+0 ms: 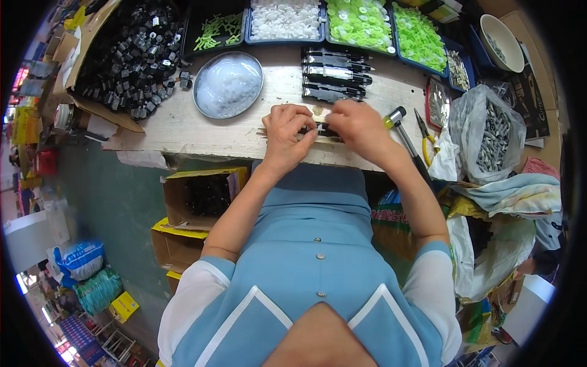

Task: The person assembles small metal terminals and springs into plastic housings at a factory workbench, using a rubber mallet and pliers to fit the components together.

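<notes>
At the near edge of the bench both my hands meet over a slim black plastic part (328, 132) lying flat. My left hand (284, 136) is closed on its left end, with thumb and forefinger pinched together. My right hand (362, 129) is curled over the right end, fingers bent; what its fingertips hold is hidden. Just beyond lies a stacked row of similar long black parts (335, 74), some with shiny faces. Left of the row sits a round metal dish (259, 98) with a whitish, translucent substance.
A carton (110, 118) of black pieces stands at the left. Blue trays hold green sticks (219, 30), white pieces (285, 21) and green pieces (361, 24). A hammer (411, 144), yellow-handled pliers (426, 137) and a plastic bag (471, 122) of small parts lie right.
</notes>
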`<control>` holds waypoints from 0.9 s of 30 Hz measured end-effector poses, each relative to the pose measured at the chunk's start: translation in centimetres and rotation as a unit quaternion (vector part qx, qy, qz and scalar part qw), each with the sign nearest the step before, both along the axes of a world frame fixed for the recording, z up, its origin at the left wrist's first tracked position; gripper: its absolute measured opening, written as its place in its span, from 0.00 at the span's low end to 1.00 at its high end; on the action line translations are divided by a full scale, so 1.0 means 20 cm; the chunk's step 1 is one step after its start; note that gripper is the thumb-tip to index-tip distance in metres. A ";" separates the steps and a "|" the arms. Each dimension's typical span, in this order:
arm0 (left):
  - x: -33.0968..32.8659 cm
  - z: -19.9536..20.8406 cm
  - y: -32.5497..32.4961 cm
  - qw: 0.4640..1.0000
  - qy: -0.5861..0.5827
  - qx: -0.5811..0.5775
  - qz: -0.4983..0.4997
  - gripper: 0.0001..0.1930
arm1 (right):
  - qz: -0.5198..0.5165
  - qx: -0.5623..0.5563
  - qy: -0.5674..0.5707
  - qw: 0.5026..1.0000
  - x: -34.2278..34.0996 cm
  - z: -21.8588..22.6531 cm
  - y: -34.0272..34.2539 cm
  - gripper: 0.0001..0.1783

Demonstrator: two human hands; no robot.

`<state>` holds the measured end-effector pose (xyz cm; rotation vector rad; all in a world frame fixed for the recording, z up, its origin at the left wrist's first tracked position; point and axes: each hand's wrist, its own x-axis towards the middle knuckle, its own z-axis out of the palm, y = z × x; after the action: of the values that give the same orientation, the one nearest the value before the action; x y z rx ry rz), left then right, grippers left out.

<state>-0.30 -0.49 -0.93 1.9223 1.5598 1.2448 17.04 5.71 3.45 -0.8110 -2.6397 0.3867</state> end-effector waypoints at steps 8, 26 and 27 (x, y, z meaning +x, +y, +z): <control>0.00 0.02 0.01 0.998 0.064 -0.010 0.012 0.08 | -0.325 0.100 0.103 0.935 0.68 0.22 0.11 0.08; -0.20 0.10 0.17 0.991 0.097 -0.002 -0.087 0.07 | -0.594 0.002 -0.116 0.796 1.51 0.07 0.21 0.16; -0.28 0.11 0.26 0.996 0.065 0.062 -0.020 0.06 | -0.588 0.002 -0.111 0.801 1.54 0.04 0.25 0.16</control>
<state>-5.90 4.66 1.19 2.1409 1.5310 1.2477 47.86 10.65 4.25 -2.3175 -1.7506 -0.0798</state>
